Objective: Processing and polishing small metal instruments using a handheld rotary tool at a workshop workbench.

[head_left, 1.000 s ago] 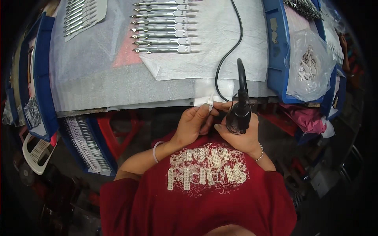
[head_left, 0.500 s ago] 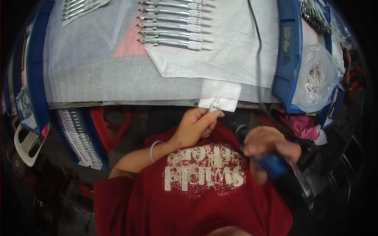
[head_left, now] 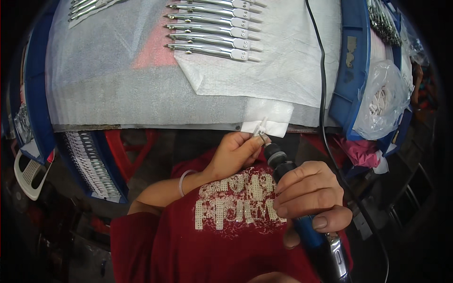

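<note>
My left hand [head_left: 237,151] is closed on a drawing compass [head_left: 260,132], pinched between thumb and fingers at the table's front edge. Only its pale head with small screws and a thin peg shows; the legs are hidden in my hand. A folded white cloth [head_left: 278,113] lies just behind it. In my right hand [head_left: 311,195] is a black and blue electric screwdriver [head_left: 281,162], tilted up to the left. Its bit reaches the compass head, and I cannot tell whether it sits in a screw. Beyond, several silver compasses [head_left: 212,50] lie in a row on a white sheet [head_left: 288,70].
A black cord [head_left: 322,80] runs down the table's right side. Blue bins [head_left: 349,70] stand at the right, with a clear plastic bag [head_left: 380,101] of small pale parts. More compasses [head_left: 87,9] lie far left. Below the left edge is a blue tray [head_left: 111,165] of metal parts.
The screwdriver in my right hand has swung up and left, bringing its bit to the compass head. My left hand has stayed almost in place.
</note>
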Tool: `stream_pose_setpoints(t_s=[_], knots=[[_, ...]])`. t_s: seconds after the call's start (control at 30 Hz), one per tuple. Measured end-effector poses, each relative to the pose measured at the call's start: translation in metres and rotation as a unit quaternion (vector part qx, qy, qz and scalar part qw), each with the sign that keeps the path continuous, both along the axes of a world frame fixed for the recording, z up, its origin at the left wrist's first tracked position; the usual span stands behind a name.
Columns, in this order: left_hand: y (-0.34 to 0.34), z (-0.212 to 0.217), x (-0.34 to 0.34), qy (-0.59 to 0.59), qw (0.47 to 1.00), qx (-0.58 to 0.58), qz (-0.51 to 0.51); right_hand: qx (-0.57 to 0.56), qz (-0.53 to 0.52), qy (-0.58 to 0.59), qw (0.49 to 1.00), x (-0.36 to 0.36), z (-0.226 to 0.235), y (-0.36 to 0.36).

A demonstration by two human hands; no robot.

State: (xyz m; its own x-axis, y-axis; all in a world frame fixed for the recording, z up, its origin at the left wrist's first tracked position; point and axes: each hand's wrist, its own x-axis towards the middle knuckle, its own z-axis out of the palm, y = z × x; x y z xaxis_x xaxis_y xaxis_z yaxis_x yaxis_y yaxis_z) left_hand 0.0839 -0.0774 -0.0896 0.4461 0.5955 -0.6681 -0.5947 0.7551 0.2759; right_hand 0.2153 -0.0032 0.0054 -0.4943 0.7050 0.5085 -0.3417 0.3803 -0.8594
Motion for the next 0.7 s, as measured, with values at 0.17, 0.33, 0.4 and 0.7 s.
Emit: stream_pose_setpoints(t_s=[0.17, 0.33, 0.4, 0.7], knots=[[0.0037, 0.0046, -0.0059, -0.021, 1.000, -0.002, -0.013, 0.021, -0.012, 0.017, 1.000, -0.0028, -0.0010, -0.0006], [0.0030, 0.0020, -0.0034, -0.017, 1.000, -0.007, -0.008, 0.021, -0.019, 0.006, 1.000, -0.0045, -0.0008, 0.0002], [0.0024, 0.0019, -0.0032, -0.019, 1.000, -0.007, -0.002, 0.017, -0.019, 0.003, 1.000, -0.0068, -0.0015, -0.0006], [0.0041, 0.0041, -0.0058, -0.013, 1.000, 0.003, -0.015, 0.027, -0.057, 0.016, 0.998, -0.0092, -0.0037, -0.0013]])
